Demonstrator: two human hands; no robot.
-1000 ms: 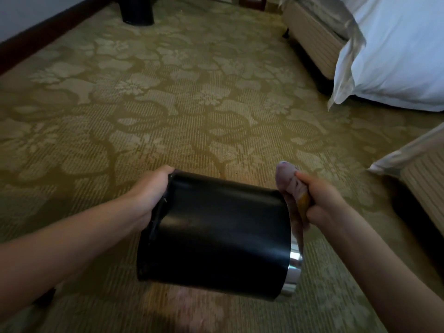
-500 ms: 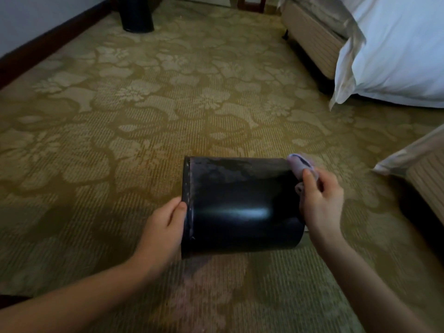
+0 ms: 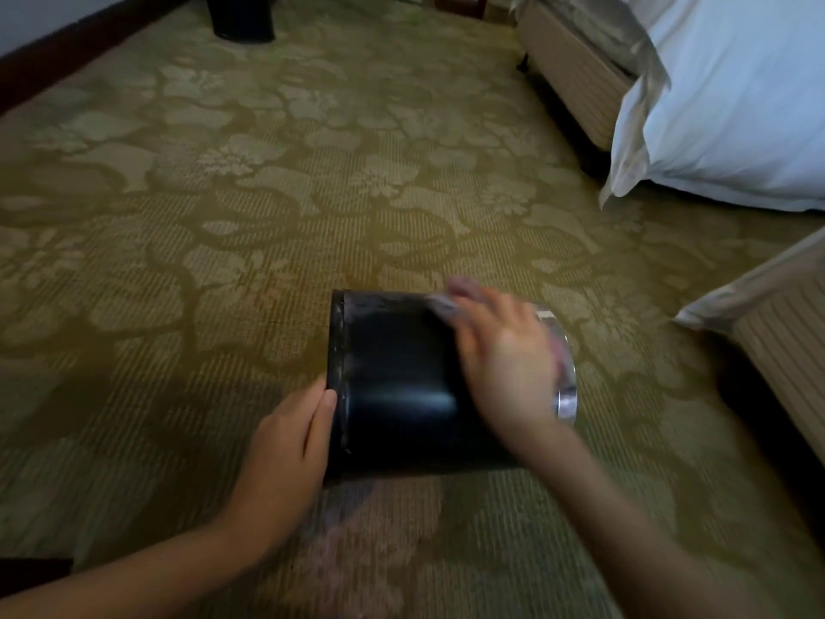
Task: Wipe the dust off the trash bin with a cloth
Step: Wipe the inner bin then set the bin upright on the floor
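1. Two grips work the glossy black cylindrical trash bin, which lies on its side on the patterned olive carpet.
2. Your left grip braces the bin's left end, fingers straight and together.
3. Your right grip presses the pale cloth on the bin's far upper side; blur hides whether it pinches.
4. Risk: a hard stroke may roll the round bin away, since flat fingers only brace it. The dusty left end could go unwiped.
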